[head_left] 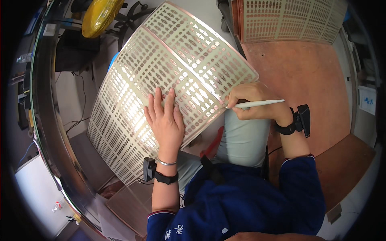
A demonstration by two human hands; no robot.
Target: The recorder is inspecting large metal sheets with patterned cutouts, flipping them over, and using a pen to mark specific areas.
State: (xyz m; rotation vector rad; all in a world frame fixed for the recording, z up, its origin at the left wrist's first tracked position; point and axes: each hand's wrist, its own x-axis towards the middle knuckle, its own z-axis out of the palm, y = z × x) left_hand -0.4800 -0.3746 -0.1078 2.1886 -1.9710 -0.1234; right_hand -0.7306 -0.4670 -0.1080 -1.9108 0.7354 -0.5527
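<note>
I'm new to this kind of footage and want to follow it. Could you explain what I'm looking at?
There is no robot here: these are a person's own bare hands. The picture comes from a fisheye camera worn on the head, looking down, so straight edges bend. The left hand lies spread on a large patterned panel with rows of small shiny shapes. The right hand holds a slim white pen-like tool, its tip at the panel's edge. To the right is a reddish-brown tabletop, with similar panels at its far end.
</note>
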